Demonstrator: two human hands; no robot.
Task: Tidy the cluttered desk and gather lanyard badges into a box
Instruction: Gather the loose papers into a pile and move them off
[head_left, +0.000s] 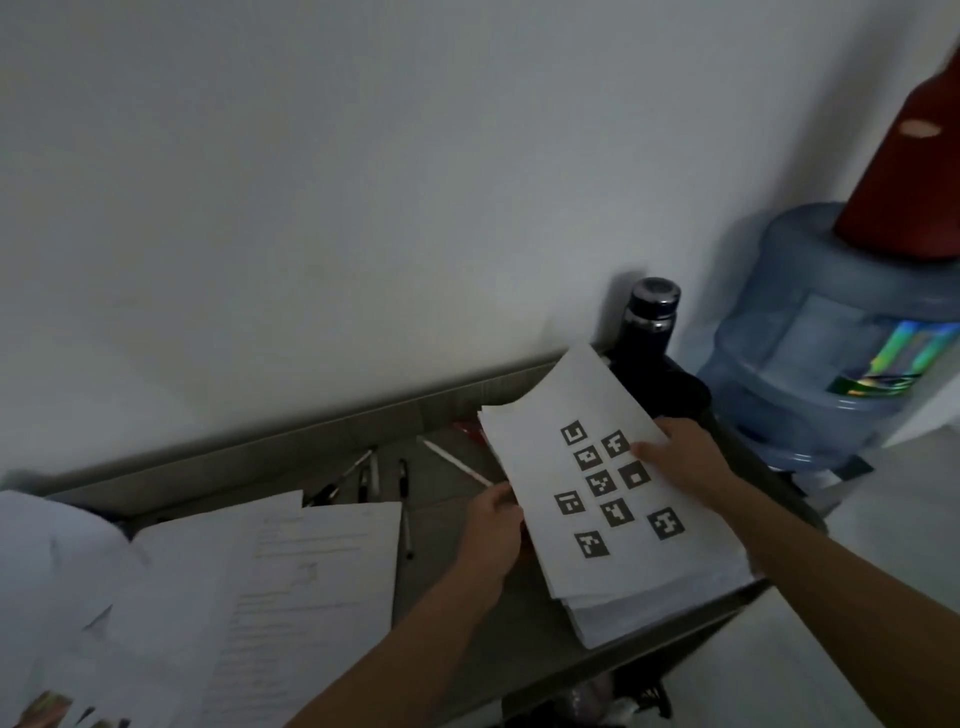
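Observation:
A stack of white paper sheets (587, 415), its top sheet printed with several black square markers, is held over the desk's right end. My left hand (493, 525) grips the stack's left edge. My right hand (680, 462) grips its right edge, thumb on top near the markers. The stack is tilted, its lower end near the desk's front edge. No lanyard badge or box is in view.
The grey desk (457, 525) runs along a white wall. Loose printed papers (291, 582) cover its left half. Several pens (363, 478) lie at the back. A dark bottle (649, 322) stands at the right corner; a blue water jug (821, 364) stands beyond on the floor.

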